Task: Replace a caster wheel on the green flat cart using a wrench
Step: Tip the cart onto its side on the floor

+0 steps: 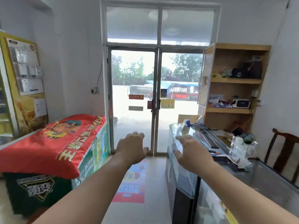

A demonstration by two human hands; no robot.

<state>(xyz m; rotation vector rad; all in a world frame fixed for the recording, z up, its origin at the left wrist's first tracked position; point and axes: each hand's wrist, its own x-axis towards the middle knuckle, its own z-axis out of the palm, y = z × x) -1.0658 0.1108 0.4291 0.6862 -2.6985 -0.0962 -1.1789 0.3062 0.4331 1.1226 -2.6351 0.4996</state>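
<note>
Hands (131,149) (192,153) over aisle (155,191), beside counter (265,178)

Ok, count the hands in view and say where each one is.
2. The left hand is held out toward the glass door, empty. The right hand is out beside it, in front of the glass counter, also empty. None seems hidden.

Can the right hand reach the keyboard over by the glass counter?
Probably yes. The right hand is open above the near end of the glass counter, and the keyboard lies just past it. Nothing seems to stand between them.
</note>
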